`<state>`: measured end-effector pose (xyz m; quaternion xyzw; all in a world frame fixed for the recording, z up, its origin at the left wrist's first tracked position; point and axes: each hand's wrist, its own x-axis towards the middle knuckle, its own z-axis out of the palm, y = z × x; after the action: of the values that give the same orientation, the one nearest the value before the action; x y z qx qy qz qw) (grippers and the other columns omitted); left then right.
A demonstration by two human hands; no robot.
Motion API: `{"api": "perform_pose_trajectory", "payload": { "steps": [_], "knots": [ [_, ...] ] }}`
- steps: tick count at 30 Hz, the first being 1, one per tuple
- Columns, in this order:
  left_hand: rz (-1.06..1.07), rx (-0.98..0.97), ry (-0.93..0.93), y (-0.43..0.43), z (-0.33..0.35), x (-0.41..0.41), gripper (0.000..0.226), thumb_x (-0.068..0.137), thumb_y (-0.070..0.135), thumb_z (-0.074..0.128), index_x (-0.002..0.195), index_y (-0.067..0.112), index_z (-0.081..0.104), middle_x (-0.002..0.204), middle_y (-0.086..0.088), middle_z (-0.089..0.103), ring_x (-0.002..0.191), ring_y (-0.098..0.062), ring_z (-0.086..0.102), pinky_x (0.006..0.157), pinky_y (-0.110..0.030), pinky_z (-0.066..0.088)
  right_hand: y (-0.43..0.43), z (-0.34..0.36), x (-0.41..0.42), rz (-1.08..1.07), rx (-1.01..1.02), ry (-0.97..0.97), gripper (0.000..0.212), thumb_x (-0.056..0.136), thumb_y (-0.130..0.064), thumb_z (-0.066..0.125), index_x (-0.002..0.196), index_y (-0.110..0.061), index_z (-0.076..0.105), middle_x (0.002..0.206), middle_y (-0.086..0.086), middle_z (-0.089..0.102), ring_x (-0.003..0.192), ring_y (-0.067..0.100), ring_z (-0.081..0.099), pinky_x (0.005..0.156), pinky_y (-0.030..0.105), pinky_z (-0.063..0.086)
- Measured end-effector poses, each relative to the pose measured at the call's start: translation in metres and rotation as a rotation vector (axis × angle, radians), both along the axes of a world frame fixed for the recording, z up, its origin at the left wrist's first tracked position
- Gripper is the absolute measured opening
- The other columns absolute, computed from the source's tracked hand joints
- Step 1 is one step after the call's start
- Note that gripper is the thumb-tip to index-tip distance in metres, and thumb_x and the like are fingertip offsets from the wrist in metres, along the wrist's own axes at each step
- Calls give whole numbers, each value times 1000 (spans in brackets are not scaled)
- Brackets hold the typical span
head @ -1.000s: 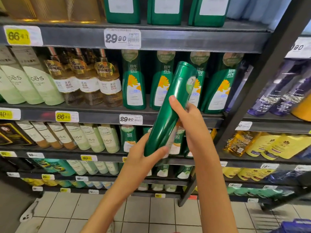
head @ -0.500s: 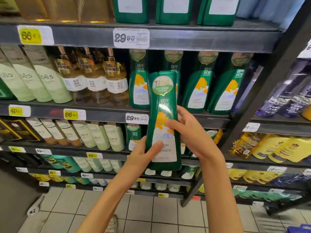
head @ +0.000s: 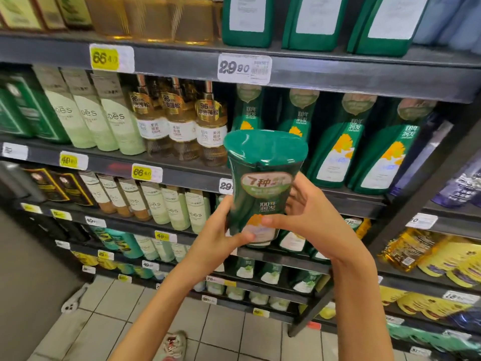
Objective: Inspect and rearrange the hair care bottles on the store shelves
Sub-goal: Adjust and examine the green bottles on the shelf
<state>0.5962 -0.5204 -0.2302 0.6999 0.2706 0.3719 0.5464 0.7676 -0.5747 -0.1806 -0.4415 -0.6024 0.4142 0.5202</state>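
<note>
I see both hands, left (head: 221,238) and right (head: 302,214), grasping green bottle (head: 263,178), top tilted toward camera, before shelf (head: 182,175).

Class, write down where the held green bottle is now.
Head view, centre: the green bottle is off the shelf, gripped between left hand and right hand, before the matching shelved bottles.

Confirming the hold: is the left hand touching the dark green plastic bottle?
Touching. Head view: the left hand grips the dark green plastic bottle low down, thumb pressed on its front label.
</note>
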Motion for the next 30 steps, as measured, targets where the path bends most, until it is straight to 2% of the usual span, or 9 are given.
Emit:
{"api": "perform_pose_trajectory", "payload": {
  "steps": [4,8,10,12,14,20,24,27,30],
  "knots": [
    [-28,-55,44,-9,-2,-4,47,73,7,75,108,29,54,100,19,68,93,0,64,75,-14,50,-1,4,-2,16,-70,-11,48,73,-20,79,115,-21,55,111,0,69,102,18,66,84,30,55],
    [-96,-258,2,-26,8,-9,34,67,30,67,100,21,61,91,12,73,84,-4,69,65,-13,52,2,8,-3,-132,-212,-65,40,79,-38,70,109,-12,63,97,1,73,87,14,68,78,27,53],
    [-126,-462,-54,-34,12,-5,38,69,36,62,99,14,67,93,0,74,84,-12,70,65,-18,54,5,4,-2,-221,-317,-95,40,80,-43,70,84,-4,67,73,3,70,69,15,66,69,31,52],
    [-133,-623,-79,-40,16,-2,38,67,42,60,90,16,75,94,-4,74,83,-15,71,63,-20,54,8,-3,-3,-300,-421,-61,40,78,-43,72,50,-16,63,51,-5,63,51,9,61,54,23,49],
    [-133,-709,-93,-44,19,1,29,67,43,58,78,26,78,89,-1,75,78,-12,71,60,-19,54,10,-9,-3,-347,-490,-19,46,78,-41,74,40,-20,59,45,-7,61,49,8,63,45,17,46],
    [-82,-691,-53,-46,24,4,41,69,42,58,99,16,68,91,-2,74,78,-13,71,57,-19,53,5,-3,-1,-242,-516,-61,39,86,-44,64,82,-5,69,72,0,73,64,10,69,54,18,51],
    [-31,-454,-41,-48,24,4,43,73,34,60,111,14,62,99,0,73,91,-13,69,65,-19,54,-16,11,9,-39,-428,-201,32,92,-36,56,121,-21,55,90,-16,72,79,-2,67,61,16,51],
    [-6,-263,-53,-49,35,13,40,72,32,62,110,21,62,102,7,71,96,-7,65,71,-16,52,-30,19,20,-14,-358,-218,50,84,-37,63,130,-31,45,110,-13,70,100,4,66,87,29,53],
    [-26,-114,-91,-46,53,28,38,75,35,61,110,22,61,101,10,69,93,0,64,72,-11,49,-43,29,27,-60,-268,-187,59,74,-43,67,128,-29,48,117,-13,67,107,4,63,92,27,51]
  ]
}}
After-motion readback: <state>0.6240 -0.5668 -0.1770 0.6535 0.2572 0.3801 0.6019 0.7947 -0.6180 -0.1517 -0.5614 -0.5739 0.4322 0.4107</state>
